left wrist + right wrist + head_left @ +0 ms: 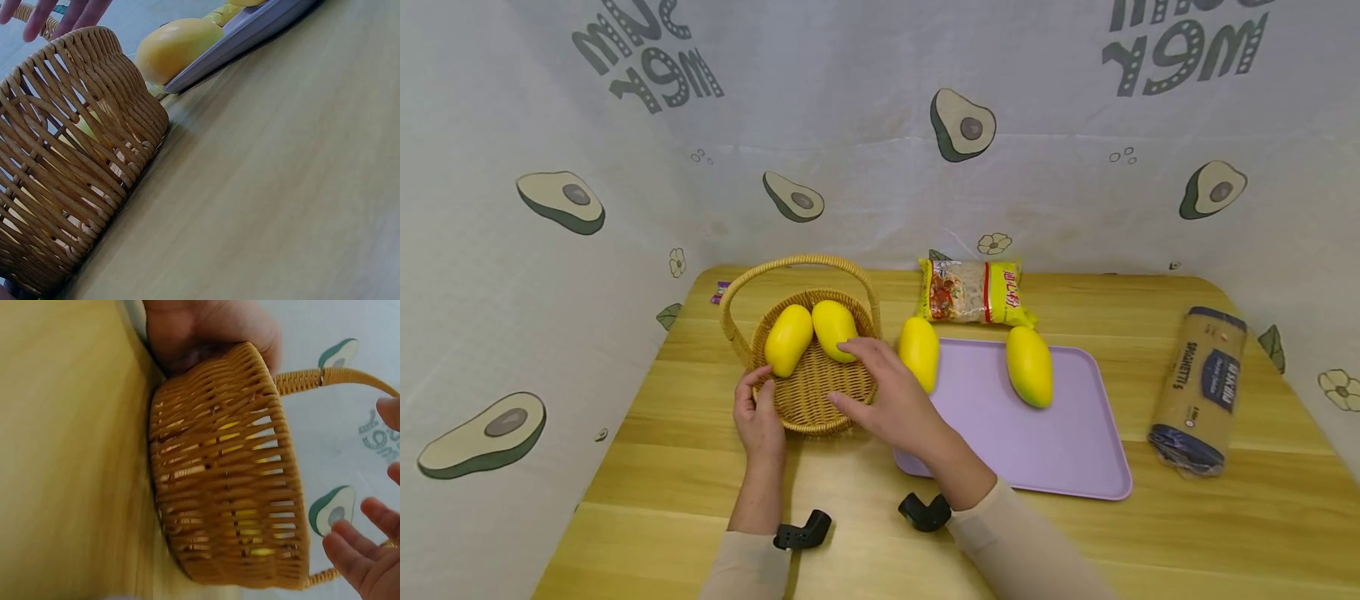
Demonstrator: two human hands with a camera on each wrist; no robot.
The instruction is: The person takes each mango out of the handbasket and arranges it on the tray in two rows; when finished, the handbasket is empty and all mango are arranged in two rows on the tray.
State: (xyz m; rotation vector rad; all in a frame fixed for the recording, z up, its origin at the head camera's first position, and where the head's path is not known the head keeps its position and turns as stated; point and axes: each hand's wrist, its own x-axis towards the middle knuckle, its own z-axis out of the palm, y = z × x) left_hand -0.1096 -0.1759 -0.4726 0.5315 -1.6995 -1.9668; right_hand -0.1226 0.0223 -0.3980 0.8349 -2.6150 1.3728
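Observation:
A wicker basket (820, 396) with a tall arched handle stands on the table. Inside it lie two yellow mangoes, the left mango (789, 340) and the right mango (834, 330), side by side toward the back. My left hand (760, 425) grips the basket's near left side, its fingers bent at the rim; in the right wrist view this hand (212, 331) is pressed against the wickerwork. Over the basket's right side my right hand (891, 400) is spread with nothing in it, fingertips overlapping the right mango's edge in the head view.
Right of the basket is a lilac tray (1075, 467) with one mango (919, 354) at its left edge and another mango (1030, 367) on it. Behind lies a yellow noodle packet (973, 291); far right, a spaghetti pack (1199, 392). A small purple wrapper (719, 292) is at back left.

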